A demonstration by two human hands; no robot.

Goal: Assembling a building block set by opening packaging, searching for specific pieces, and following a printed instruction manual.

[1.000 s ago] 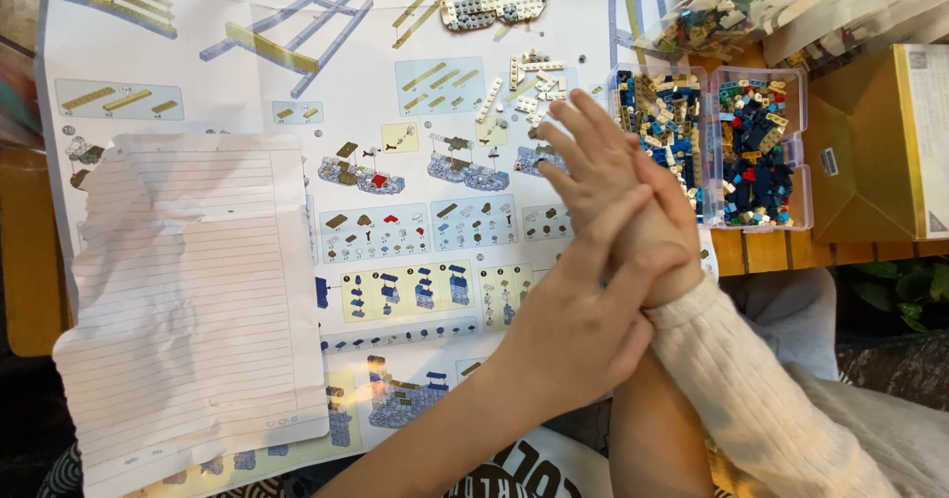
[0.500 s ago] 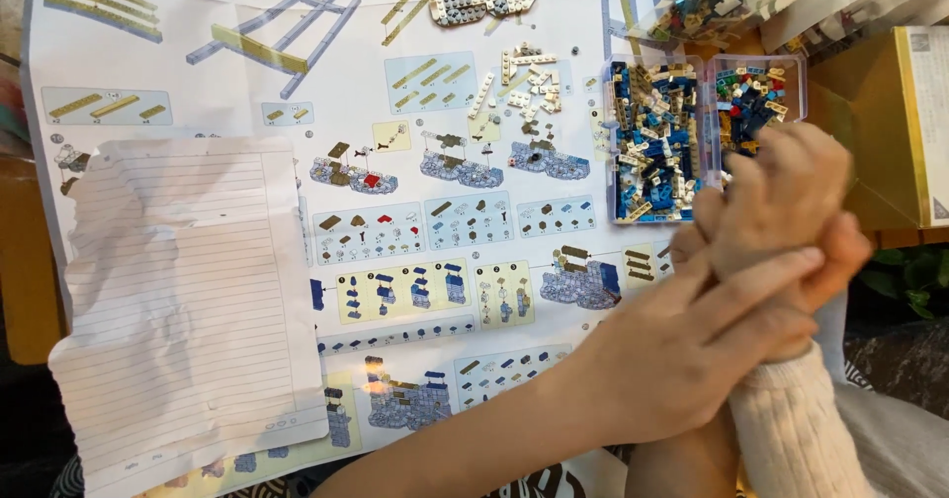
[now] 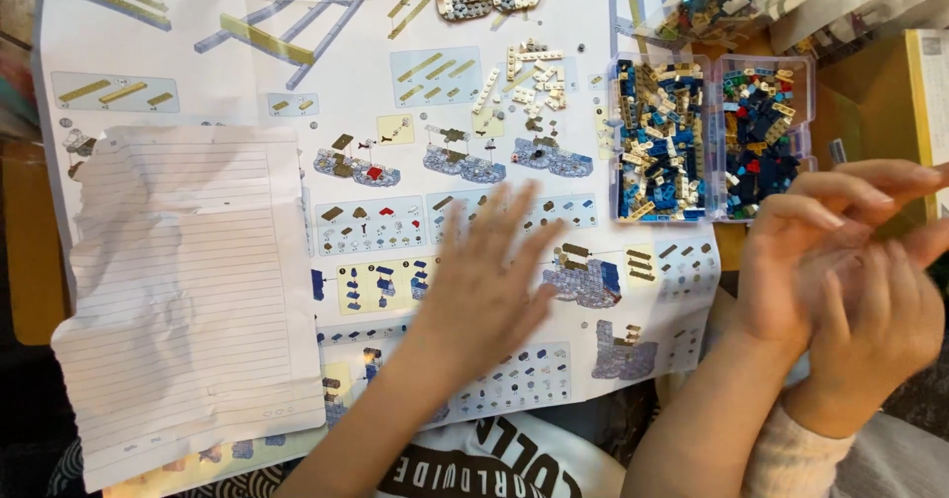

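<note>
Nearest me, the left hand (image 3: 489, 286) had come away from the clasp it shared at the right 0.5 s before; it lay blurred, fingers spread flat and holding nothing, over the large white printed building-instruction sheet (image 3: 395, 93). The right hand (image 3: 801, 261), fingers loosely extended and pinching nothing, touched another person's cream-sleeved hand (image 3: 875, 335). So only 2 hands met there now. Left of the spread hand lay a crumpled lined paper (image 3: 183, 290); beyond, well apart, sat the clear 2-compartment plastic box of small bricks (image 3: 712, 63)
</note>
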